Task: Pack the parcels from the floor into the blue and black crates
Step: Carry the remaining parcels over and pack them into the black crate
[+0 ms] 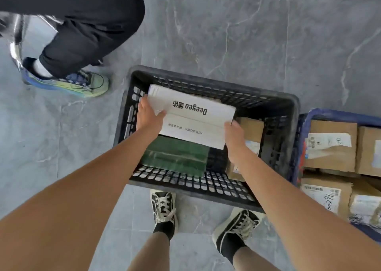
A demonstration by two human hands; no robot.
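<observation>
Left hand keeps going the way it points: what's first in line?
Likely the black perforated plastic crate's far wall, past the white printed cardboard box that the left hand grips; depth is unclear.

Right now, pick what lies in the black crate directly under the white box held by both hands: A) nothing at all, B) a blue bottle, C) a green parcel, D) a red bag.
C: a green parcel shows in the black crate just below the white box, which the left hand and right hand hold.
</observation>
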